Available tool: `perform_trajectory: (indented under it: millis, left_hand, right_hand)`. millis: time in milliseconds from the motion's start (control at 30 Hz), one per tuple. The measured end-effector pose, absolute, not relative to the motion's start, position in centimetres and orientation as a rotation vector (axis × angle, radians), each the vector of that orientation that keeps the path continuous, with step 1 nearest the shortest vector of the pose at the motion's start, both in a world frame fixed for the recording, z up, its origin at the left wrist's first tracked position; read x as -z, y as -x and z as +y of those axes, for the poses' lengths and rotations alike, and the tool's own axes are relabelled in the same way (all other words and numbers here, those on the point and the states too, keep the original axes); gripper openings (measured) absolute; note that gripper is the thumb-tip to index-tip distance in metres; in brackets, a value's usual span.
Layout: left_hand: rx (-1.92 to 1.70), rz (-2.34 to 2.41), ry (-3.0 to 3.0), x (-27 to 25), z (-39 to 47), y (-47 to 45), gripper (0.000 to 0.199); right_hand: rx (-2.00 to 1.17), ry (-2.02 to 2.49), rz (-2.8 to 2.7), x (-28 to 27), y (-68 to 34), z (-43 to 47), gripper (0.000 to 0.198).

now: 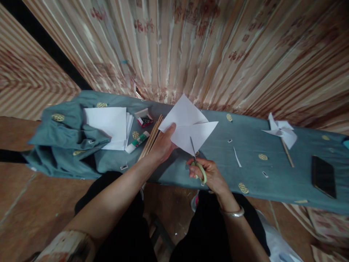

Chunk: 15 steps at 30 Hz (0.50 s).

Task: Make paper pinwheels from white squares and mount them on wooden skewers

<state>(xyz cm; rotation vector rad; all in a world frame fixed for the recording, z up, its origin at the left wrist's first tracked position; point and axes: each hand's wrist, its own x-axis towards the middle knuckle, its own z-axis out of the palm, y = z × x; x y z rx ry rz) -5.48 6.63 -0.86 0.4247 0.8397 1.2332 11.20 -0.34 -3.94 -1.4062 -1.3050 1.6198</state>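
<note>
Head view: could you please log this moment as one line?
Left hand: holds square white paper sheet, split at one corner | Right hand: holds green-handled metal scissors, blade over sheet | Nearby: white paper pinwheel

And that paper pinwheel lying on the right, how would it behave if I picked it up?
The paper pinwheel is probably very light, being thin paper on a slim stick. Its curled blades would likely crumple if squeezed. The straight stick looks stiffer, so probably a safer hold.
</note>
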Motion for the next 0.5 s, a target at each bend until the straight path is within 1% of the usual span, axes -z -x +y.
perform_trajectory:
  millis: [267, 500]
  left_hand:
    - [-1.19, 0.818, -0.424, 1.3, 6.5, 5.3, 0.031]
    - [-1.153, 0.797, -0.402, 1.9, 6.5, 5.0, 0.022]
  right_hand:
    - [-1.592, 1.392, -1.323, 4.2, -11.4, -0.4, 0.049]
    - [-1.559, 1.395, -1.355, 4.0, -11.4, -0.3, 0.049]
